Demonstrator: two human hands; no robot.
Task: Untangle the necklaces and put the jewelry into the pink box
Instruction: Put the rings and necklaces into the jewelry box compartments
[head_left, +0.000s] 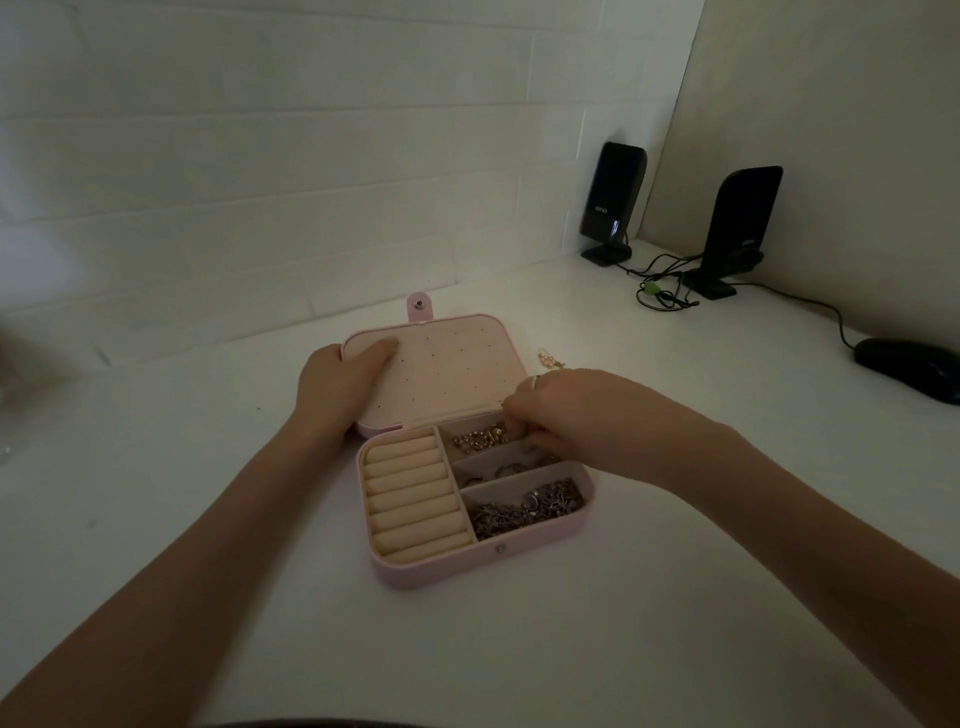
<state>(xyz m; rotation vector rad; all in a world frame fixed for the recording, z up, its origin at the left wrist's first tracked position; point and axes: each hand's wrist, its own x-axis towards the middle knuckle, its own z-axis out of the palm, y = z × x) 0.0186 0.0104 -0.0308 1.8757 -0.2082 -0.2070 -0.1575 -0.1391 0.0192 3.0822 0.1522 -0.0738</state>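
Head view, rounded pink box (470, 566), ridged cream rolls (415, 493)

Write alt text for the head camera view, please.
A person's right hand reaches into the far compartment of an open pink box on a white table, at gold jewelry, while the left hand holds its lid.
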